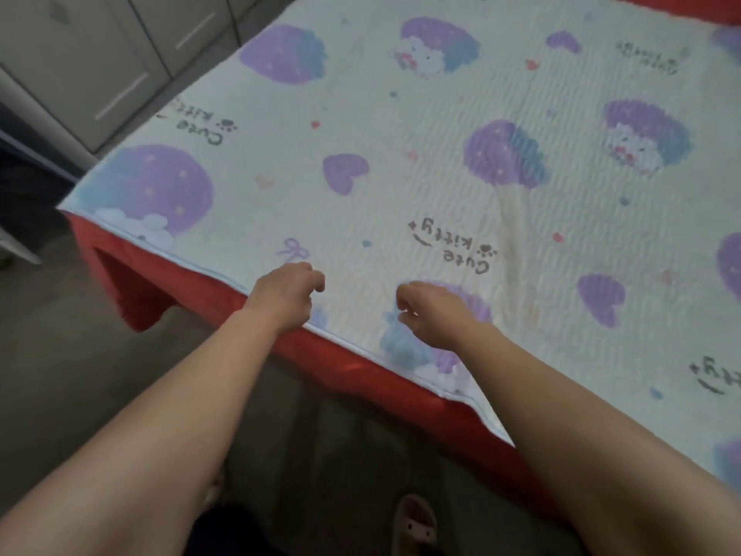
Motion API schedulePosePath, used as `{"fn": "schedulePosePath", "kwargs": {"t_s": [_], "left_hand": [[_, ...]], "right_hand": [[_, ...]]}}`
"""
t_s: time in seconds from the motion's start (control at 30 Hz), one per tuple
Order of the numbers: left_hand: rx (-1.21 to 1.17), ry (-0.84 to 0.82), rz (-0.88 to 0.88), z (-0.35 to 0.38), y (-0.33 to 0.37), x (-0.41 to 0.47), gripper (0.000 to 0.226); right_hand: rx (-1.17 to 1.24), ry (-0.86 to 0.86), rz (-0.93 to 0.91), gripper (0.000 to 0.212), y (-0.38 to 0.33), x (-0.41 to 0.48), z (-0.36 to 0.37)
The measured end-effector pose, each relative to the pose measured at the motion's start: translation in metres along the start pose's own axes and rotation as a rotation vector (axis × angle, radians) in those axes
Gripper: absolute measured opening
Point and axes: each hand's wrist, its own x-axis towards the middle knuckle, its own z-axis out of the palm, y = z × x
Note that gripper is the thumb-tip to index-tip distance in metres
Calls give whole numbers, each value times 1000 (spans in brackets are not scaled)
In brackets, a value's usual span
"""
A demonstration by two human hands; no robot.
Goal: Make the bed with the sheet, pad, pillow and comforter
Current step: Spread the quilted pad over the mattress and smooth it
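A white quilted pad (421,162) with purple strawberries, hearts and "Cute kitty" lettering lies flat over the bed. Under it a red sheet (168,282) covers the mattress and hangs down the near side and the left corner. My left hand (286,292) hovers at the pad's near edge with its fingers curled in and nothing in them. My right hand (431,311) is just inside that edge, over a purple print, fingers also curled, and no fabric is lifted in it. No pillow or comforter is in view.
Grey cabinet doors (100,54) with long handles stand beyond the bed's left side. A grey floor (60,355) runs along the near side, where my sandalled foot (413,523) stands close to the bed.
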Motion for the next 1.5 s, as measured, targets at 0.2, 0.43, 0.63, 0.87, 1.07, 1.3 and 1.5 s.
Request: {"fn": "schedulePosePath", "kwargs": {"t_s": [0.2,0.43,0.63,0.87,1.07,1.3,1.5], "left_hand": [[28,-11,10,-33,-148,18,37],[63,-20,14,-64,-288,38,38],[137,0,85,-70,-348,52,34],[207,124,78,-86,-385,61,18],[267,135,-27,-96,-426,60,17],[274,60,-78,-79,-422,66,22],[233,8,-46,-94,-419,56,30]], "right_hand": [[33,-22,16,23,-108,96,25],[68,49,4,27,-228,188,47],[-32,-51,-4,45,-286,236,54],[-9,-70,-37,9,-308,259,53],[75,-53,-157,9,-341,279,46],[37,-130,-168,10,-335,287,61],[97,-129,-150,18,-341,286,52]]}}
